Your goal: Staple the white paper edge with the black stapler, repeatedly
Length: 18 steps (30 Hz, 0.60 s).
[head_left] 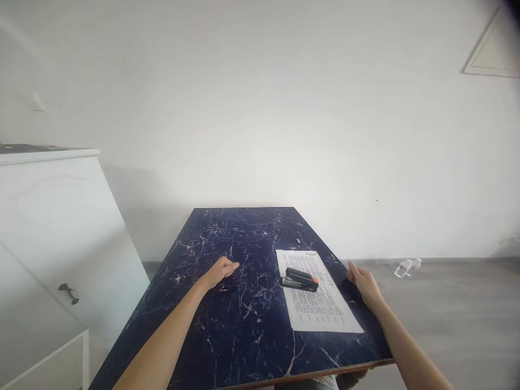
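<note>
On the dark blue marbled table (227, 336) lies a printed sheet of paper (325, 319). A black stapler (301, 278) with an orange spot at one end rests across the sheet. My left hand (221, 271) is on the table to the left of the paper, its fingers curled in and the thumb pointing right; nothing shows in it. At the table's right edge, just past the paper, my right hand (363, 283) is also closed, thumb up, with nothing visible in it. Both hands are apart from the stapler and the sheet.
A white cabinet (57, 216) with a dark handle (69, 293) stands to the left. Behind the table is a white wall (244, 108). A clear plastic bottle (406, 267) lies on the grey floor (459, 314) at right. A tiny light scrap (298, 240) sits beyond the paper.
</note>
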Motion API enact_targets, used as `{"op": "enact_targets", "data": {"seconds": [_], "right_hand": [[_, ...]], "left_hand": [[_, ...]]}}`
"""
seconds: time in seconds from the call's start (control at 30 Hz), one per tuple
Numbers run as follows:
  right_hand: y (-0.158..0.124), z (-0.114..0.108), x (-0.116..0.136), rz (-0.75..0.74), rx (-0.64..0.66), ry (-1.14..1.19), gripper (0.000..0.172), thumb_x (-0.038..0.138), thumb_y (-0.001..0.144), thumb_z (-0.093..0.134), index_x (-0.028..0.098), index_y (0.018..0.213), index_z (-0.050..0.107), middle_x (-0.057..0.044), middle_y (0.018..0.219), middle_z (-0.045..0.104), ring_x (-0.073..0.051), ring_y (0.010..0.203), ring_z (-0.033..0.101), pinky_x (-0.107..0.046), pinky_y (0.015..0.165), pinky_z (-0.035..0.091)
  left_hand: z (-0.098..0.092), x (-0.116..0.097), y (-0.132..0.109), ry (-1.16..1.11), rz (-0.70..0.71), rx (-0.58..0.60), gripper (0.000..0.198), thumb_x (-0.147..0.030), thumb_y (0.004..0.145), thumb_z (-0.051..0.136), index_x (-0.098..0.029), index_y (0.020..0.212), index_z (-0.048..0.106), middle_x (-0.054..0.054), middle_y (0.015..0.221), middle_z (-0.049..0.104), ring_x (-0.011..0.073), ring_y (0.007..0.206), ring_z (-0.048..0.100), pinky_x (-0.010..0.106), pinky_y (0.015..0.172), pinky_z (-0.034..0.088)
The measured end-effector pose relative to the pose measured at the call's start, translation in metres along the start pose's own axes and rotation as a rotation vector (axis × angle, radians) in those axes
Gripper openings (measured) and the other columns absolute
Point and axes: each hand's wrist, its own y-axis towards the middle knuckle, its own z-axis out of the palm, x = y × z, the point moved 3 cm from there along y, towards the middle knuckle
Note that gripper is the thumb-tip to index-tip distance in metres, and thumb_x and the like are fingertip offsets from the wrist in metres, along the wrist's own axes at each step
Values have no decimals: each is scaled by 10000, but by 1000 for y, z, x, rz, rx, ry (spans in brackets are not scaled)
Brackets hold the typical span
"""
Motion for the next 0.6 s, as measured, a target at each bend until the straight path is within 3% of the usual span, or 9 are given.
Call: {"op": "enact_targets", "data": {"seconds": [0.13, 0.37, 0.6], "right_hand": [[0, -4, -17, 18, -16, 32, 633, 775, 833, 521, 266, 527, 299, 24, 504, 311, -143, 520, 290, -324, 513, 248], [-9, 1, -1, -21, 96, -242, 596, 755, 804, 506, 254, 541, 321, 12, 514, 310, -150, 539, 313, -319, 513, 245], [-5, 0, -16, -80, 147, -344, 555, 696, 887, 473, 237, 623, 305, 27, 576, 297, -141, 590, 321, -292, 543, 245]], "left_hand": [[0, 2, 1, -78, 12, 15, 701, -691, 945, 473, -222, 512, 183, -58, 490, 184, 87, 475, 143, 300, 544, 160], [0, 1, -1, -99, 30, 38, 704, -660, 942, 516, -226, 502, 179, -60, 489, 177, 85, 479, 137, 303, 545, 164], [0, 6, 3, -96, 6, 62, 673, -610, 952, 558, -216, 512, 237, -62, 489, 219, 81, 484, 156, 293, 545, 197]]}}
